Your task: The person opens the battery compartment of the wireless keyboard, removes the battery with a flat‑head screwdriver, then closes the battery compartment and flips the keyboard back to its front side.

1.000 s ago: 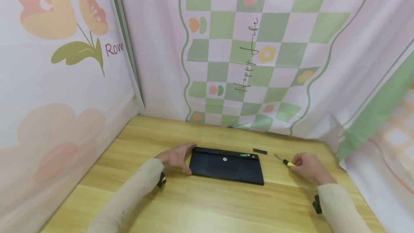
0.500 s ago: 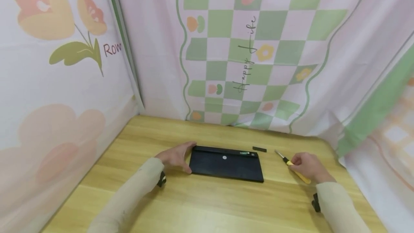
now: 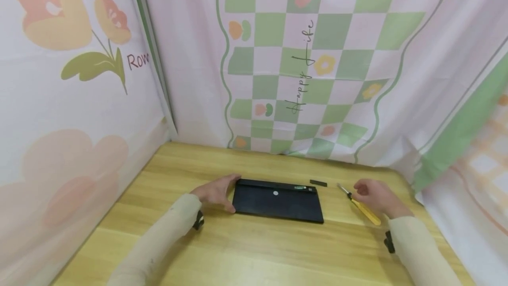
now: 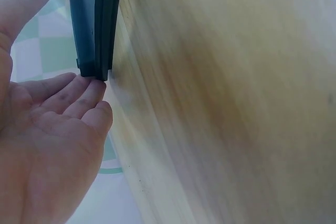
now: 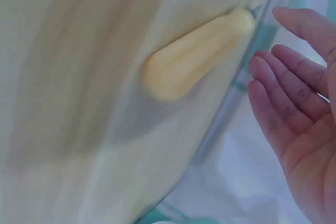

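Note:
A flat black slab-like device (image 3: 262,204), with a raised bar along its far edge and a white dot, lies on the wooden table. My left hand (image 3: 216,192) spans its left end, thumb at the near corner and fingertips at the far one. In the left wrist view those fingers (image 4: 68,95) meet the slab's end. To the right lies a screwdriver (image 3: 367,213) with a yellow handle and black collar, its shaft pointing toward the back. My right hand (image 3: 377,197) hovers beside and partly over it; the right wrist view shows its fingers apart from the handle (image 5: 197,56), holding nothing.
A small black strip (image 3: 318,183) lies behind the slab's far right corner. A green-and-white piece (image 3: 300,187) shows in the slab's raised bar. Patterned curtains (image 3: 301,78) hang along the table's back and sides.
My right hand has let go of the screwdriver, which now lies on the table with its handle exposed; the hand has shifted slightly away. The left hand stays on the slab.

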The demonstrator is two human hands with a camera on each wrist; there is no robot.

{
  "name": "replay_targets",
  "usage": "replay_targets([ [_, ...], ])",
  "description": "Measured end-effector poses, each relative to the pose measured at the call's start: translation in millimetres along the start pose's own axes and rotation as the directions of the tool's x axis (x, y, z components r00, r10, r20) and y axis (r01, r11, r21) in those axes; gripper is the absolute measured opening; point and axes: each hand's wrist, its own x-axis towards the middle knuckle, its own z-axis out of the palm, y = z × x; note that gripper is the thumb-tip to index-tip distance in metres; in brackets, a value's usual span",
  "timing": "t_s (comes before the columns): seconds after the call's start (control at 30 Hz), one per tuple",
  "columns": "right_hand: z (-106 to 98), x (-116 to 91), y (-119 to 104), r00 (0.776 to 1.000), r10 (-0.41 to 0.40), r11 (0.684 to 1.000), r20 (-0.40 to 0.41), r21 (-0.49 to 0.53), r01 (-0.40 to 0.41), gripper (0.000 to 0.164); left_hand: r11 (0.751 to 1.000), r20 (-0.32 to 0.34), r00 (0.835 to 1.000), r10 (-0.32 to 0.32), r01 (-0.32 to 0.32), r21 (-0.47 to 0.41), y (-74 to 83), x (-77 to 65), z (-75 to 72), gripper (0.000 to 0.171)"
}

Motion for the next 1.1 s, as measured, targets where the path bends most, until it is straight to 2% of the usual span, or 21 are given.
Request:
replay_targets([
  [0.13,0,14,-25,0.997,-0.061,0.998,0.037,0.011,0.061,0.035,1.0,-0.005,1.0,-0.008,0.008,0.005,0.8,-0.4,-0.3,0.121],
  [0.4,16,39,-76,0.98,-0.193,0.981,0.051,0.03,0.192,0.034,1.0,-0.015,1.0,-0.016,0.016,0.01,1.2,-1.5,0.0,0.12],
  [0.57,23,50,-100,0.971,-0.231,0.973,0.067,0.043,0.228,0.032,1.0,-0.019,1.0,-0.014,0.015,0.019,1.8,-2.0,0.1,0.12],
  [0.8,37,62,-109,0.961,-0.267,0.964,0.073,0.039,0.264,0.025,1.0,-0.016,1.0,-0.009,0.009,0.011,-0.4,-0.8,1.3,0.121],
  [1.1,49,67,-106,0.969,-0.23,0.973,0.087,0.052,0.226,0.018,1.0,-0.01,1.0,-0.003,0.003,-0.004,0.2,0.2,1.4,0.121],
])
